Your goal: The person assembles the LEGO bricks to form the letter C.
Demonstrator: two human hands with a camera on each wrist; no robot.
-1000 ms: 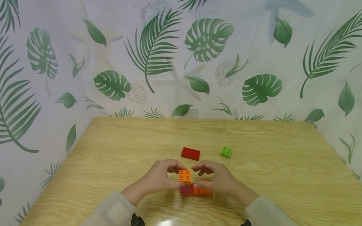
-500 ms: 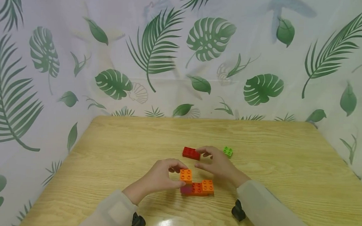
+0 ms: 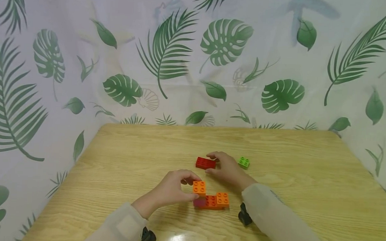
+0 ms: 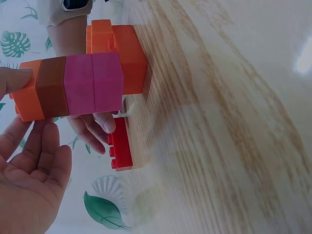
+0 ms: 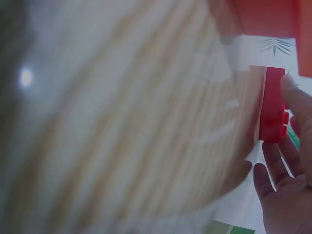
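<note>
My left hand (image 3: 169, 190) pinches the small orange brick (image 3: 199, 187) on top of a stack between thumb and fingers. Beneath it, in the left wrist view, come a brown brick (image 4: 52, 87) and magenta bricks (image 4: 93, 83). Beside the stack lies a longer red-orange brick (image 3: 210, 201), with another orange brick (image 3: 223, 199) on its right end. My right hand (image 3: 226, 167) is at the red brick (image 3: 205, 163), its thumb on the near side and fingers on the far side. Its fingers look spread, without a clear grip.
A small lime green brick (image 3: 244, 162) lies just right of the red one, behind my right hand. The wooden table (image 3: 134, 150) ends at a leaf-printed cloth (image 3: 181, 98) at the back and sides.
My right hand has left the orange brick at the right of the build and moved forward and left to the red brick. The left hand keeps its hold.
</note>
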